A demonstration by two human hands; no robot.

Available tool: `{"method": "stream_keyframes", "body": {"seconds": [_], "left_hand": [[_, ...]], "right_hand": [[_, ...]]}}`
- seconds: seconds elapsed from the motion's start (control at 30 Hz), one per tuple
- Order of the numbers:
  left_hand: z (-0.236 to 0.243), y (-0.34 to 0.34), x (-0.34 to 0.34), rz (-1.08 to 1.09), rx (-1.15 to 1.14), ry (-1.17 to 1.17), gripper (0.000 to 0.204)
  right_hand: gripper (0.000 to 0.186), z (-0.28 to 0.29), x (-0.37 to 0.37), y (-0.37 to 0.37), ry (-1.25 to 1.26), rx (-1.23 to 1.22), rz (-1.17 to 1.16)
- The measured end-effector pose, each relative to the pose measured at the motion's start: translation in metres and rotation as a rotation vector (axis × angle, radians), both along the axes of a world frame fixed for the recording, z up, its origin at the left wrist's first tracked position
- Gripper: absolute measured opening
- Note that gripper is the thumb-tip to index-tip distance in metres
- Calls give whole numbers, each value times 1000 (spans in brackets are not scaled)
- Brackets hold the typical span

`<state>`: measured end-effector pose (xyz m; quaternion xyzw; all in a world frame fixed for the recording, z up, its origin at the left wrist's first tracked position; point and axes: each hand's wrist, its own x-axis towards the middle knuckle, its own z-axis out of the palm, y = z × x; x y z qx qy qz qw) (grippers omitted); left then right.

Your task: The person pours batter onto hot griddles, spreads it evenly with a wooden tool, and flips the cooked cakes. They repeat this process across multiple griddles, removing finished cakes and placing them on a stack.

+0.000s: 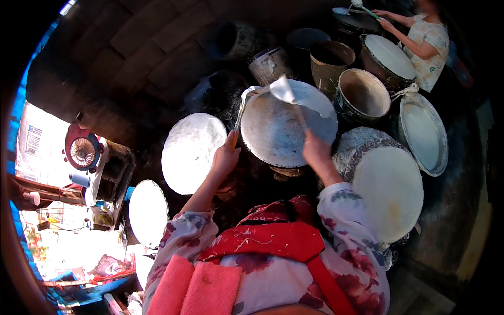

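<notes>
In front of me is a broad round pan [278, 131], its top greyish white with a whiter film along the upper right. My left hand [226, 157] is closed around the wooden handle of a thin stick-like tool [241, 113] at the pan's left edge; whitish material shows at its far end. In my right hand [317, 152], over the pan's right side, is a handle leading to a pale flat blade [282, 89], smeared by motion. The blade is over the pan's far part; whether it touches the surface I cannot tell.
White round surfaces flank the pan, one at left [194, 152], one at right [388, 191]. Beyond are a bucket [331, 59], a pot [363, 93] and a basin of whitish liquid [422, 134]. A co-worker [425, 50] holds a green-handled tool at far right. A fan [83, 151] stands left.
</notes>
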<state>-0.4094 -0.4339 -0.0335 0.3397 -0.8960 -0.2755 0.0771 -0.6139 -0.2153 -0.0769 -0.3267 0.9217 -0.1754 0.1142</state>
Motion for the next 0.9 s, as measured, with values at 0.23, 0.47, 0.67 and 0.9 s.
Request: {"method": "stream_keyframes", "body": {"seconds": [0.23,0.47,0.67,0.9], "left_hand": [[-6,8,23,30,46,98,66],[8,25,46,159,154,83,67],[3,35,53,273,480,173,64],[43,68,41,307,821,408,54]], "right_hand": [[52,-16,-6,-12,84,130,232],[46,-15,-75,4,111,5,90],[48,-11,-40,5,150,80,360],[52,-12,-73,-8,151,150,432]]}}
